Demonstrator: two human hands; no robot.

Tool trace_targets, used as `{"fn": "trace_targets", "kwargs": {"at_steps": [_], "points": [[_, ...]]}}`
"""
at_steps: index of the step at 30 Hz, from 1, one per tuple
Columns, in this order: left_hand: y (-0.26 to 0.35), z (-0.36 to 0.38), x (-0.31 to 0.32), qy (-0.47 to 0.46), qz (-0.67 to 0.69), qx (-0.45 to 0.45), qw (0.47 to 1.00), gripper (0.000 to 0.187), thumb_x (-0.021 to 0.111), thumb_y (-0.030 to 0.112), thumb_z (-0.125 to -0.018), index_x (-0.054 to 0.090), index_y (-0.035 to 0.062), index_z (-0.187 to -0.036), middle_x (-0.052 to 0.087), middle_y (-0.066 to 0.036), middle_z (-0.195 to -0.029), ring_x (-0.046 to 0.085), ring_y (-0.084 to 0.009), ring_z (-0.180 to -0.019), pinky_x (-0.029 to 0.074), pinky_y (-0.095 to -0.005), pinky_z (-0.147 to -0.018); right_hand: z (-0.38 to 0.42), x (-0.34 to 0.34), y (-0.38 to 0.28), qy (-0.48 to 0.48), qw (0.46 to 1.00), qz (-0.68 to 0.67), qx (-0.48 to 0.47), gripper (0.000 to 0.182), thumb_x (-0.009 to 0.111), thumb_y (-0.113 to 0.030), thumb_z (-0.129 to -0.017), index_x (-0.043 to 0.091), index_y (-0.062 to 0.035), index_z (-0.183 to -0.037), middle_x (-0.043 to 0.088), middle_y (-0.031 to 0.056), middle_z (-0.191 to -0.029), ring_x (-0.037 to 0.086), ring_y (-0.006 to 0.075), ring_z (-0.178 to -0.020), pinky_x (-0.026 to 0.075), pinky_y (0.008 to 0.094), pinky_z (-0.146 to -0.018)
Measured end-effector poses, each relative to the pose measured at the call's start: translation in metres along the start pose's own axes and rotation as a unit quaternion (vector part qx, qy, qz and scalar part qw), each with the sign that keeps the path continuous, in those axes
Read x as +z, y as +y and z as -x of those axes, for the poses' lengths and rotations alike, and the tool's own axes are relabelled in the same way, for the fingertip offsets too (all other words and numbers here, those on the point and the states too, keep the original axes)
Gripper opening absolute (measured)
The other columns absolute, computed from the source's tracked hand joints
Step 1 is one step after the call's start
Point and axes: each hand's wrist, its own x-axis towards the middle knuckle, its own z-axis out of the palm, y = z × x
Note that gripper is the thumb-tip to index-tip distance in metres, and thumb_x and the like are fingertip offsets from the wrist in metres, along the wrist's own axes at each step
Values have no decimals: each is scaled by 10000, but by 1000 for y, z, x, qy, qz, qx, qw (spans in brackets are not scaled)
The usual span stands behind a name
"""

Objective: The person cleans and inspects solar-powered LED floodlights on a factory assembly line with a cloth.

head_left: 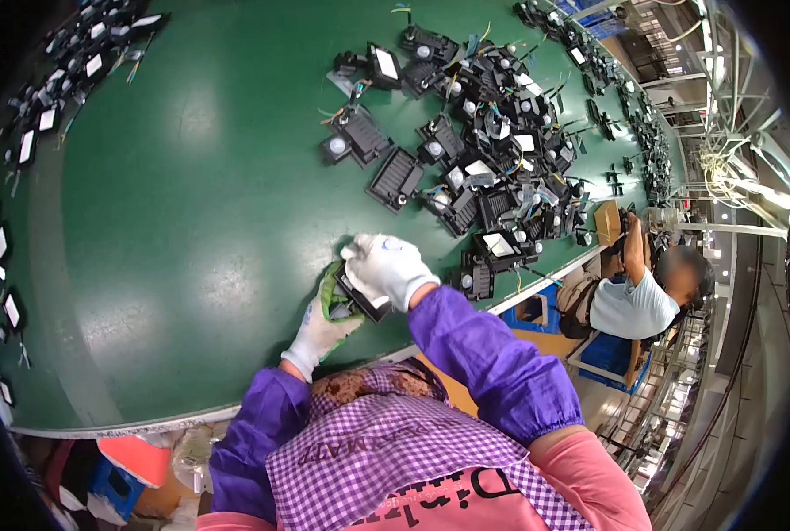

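Close to the table's near edge, my left hand, in a white glove with green on the palm side, is closed round a small black floodlight with a pale front. My right hand, in a white glove, lies over the light's upper side with its fingers curled together. It covers much of the light, and whatever its fingertips pinch is hidden. Up and to the right spreads a heap of similar black floodlights, several with ribbed backs, round white sensor domes and loose coloured wires.
The green table extends ahead and to the left. More floodlights lie along its left side and others along its far right. A co-worker sits at the right edge beside a cardboard box and blue crates.
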Motion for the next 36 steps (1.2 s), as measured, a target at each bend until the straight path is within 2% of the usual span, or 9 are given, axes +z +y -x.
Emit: {"fn": "trace_targets", "kwargs": {"at_steps": [9, 13, 17, 20, 25, 28, 31, 34, 36], "points": [[2, 3, 1, -9, -4, -75, 997, 942, 764, -19, -709, 261, 56, -1502, 570, -90, -1230, 580, -163, -1070, 497, -305, -929, -5, -16, 2, -10, 996, -75, 51, 327, 533, -366, -890, 678, -112, -1038, 695, 170, -961, 660, 354, -938, 519, 406, -840], [5, 0, 6, 4, 36, 7, 999, 951, 754, -33, -720, 236, 51, -1513, 545, -83, -1258, 571, -160, -1070, 498, -303, -929, -2, -7, -2, 3, 1000, 5, 20, 326, 532, -313, -886, 677, -120, -1106, 683, 170, -1097, 644, 354, -1036, 492, 415, -919], [3, 2, 8, 6, 14, 3, 1000, 916, 744, -55, -715, 290, 67, -1502, 542, -66, -1270, 557, -150, -1048, 505, -297, -891, -1, -32, 14, -29, 984, -162, 74, 298, 594, -297, -850, 683, -85, -1040, 682, 203, -1014, 651, 354, -976, 502, 399, -869], [9, 0, 8, 3, 26, -9, 1000, 940, 739, -61, -711, 272, 84, -1515, 533, -60, -1279, 557, -155, -1025, 509, -295, -874, -15, 20, 74, 72, 940, -325, -73, 310, 632, -287, -850, 653, -11, -989, 686, 215, -961, 664, 352, -915, 514, 388, -812], [5, 0, 5, -2, -24, -9, 1000, 951, 742, -54, -716, 250, 81, -1518, 543, -78, -1254, 565, -164, -1058, 509, -304, -902, 6, 48, 75, -37, 797, -596, 91, 245, 665, -166, -859, 643, 0, -1038, 696, 122, -869, 657, 225, -797, 514, 340, -751], [2, 3, 6, -10, 21, -25, 999, 950, 714, -83, -719, 251, 101, -1527, 514, -52, -1274, 543, -155, -1015, 510, -289, -867, 1, 30, 60, -4, 897, -438, 50, 197, 669, -148, -869, 645, -5, -1004, 678, 68, -821, 618, 169, -749, 503, 329, -700], [1, 2, 5, -16, 61, -44, 997, 949, 700, -97, -723, 247, 109, -1530, 497, -47, -1287, 530, -150, -1027, 511, -285, -862, -18, 26, 49, -45, 816, -568, 100, 124, 641, -116, -884, 636, -10, -948, 675, 48, -813, 601, 138, -739, 486, 313, -683], [-4, -1, 3, -7, -23, 2, 1000, 948, 684, -114, -727, 242, 116, -1533, 496, -49, -1283, 529, -143, -1022, 514, -282, -849, -5, 27, 55, -49, 862, -503, 39, 114, 643, -114, -886, 637, -12, -939, 669, 45, -801, 597, 133, -738, 488, 306, -694], [-3, 0, 4, 3, -95, 9, 995, 947, 678, -119, -728, 241, 117, -1534, 500, -50, -1272, 532, -139, -1010, 516, -279, -841, 11, 20, 49, -45, 803, -584, 107, 120, 665, -105, -878, 639, -11, -946, 659, 45, -793, 610, 133, -740, 500, 294, -700]]}}
